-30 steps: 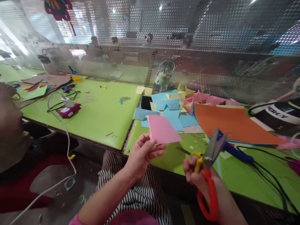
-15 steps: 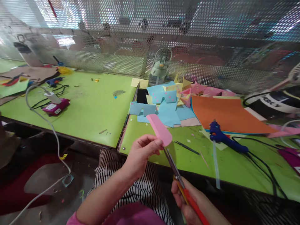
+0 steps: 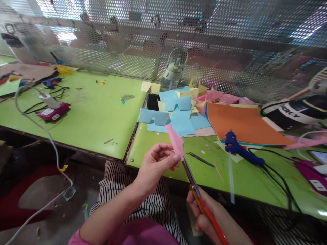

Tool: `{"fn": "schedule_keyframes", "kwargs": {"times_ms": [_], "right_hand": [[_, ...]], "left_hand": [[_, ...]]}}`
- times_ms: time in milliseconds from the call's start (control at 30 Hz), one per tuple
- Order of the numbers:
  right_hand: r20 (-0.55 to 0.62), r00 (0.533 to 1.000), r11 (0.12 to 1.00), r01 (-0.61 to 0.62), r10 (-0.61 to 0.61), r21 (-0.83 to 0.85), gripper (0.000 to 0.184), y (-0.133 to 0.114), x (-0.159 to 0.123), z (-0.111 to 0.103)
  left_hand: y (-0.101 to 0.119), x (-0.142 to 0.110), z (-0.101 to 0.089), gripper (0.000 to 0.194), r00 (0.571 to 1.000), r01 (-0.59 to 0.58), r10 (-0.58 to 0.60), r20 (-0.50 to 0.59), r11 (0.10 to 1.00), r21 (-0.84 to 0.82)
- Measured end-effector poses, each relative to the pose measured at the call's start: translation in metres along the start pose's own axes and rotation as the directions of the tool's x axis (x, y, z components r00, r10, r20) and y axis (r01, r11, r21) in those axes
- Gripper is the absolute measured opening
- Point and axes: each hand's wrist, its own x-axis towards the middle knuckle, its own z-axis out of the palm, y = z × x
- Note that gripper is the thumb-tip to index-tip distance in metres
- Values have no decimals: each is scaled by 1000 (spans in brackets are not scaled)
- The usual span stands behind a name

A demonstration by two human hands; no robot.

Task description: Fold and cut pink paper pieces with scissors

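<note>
Turned and narrower to view since the earlier frame: pink paper (image 3: 175, 139), pinched in left hand (image 3: 154, 164).
Long axis running away from the pinch; scissors (image 3: 189, 173), gripped in right hand (image 3: 211, 204), right and bodyward of it, blades nearly together, tips at paper's near end.

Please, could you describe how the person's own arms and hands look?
The left grip and right grip are ungloved hands, with no ring or watch visible. A plain pink sleeve ends partway up the left arm; the right arm shows bare, with no sleeve in view.
</note>
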Motion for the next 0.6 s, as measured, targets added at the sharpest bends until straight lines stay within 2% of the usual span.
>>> {"fn": "schedule_keyframes", "kwargs": {"times_ms": [100,233,400,600], "right_hand": [[8,999,998,-33,33,45,24,0,3,2],[29,1000,997,6,-8,75,30,-2,5,4],[35,999,995,-4,0,98,33,-4,7,2],[45,999,996,-32,28,85,34,-9,0,-3]], "left_hand": [[-2,-1,1,24,999,-42,42,-1,998,36],[-3,-4,5,20,997,-61,63,-34,995,75],[-2,-5,4,22,999,-11,14,-29,994,106],[-1,-3,-3,28,995,98,-99,16,993,59]]}}
